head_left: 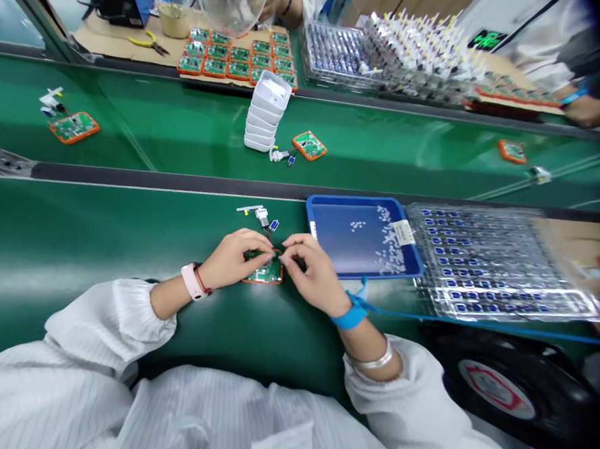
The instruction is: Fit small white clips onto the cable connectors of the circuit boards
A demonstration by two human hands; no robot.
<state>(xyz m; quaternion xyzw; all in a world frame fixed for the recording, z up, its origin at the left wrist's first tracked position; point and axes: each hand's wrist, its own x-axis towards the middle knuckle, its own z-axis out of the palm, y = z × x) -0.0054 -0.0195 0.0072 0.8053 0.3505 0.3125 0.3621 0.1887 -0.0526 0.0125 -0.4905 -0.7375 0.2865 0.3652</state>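
A green circuit board [265, 274] in an orange frame lies on the green table, partly covered by my fingers. My left hand [238, 257] is over its left and upper part, thumb and fingers pinched near the red wires. At the board's upper right corner, my right hand [310, 268] is closed with thumb and fingertips together. What either pinch holds is too small to make out. Wires run up from the board to a white connector part [262, 216] and a small blue component [274, 225] just beyond my fingers.
Right of my hands sits a blue tray [342, 249] with small white pieces, then clear trays [485, 260] of blue components. A conveyor [173, 144] beyond carries boards and stacked white cases [267, 111]. A blue wrist cord [438, 316] trails right. People work opposite.
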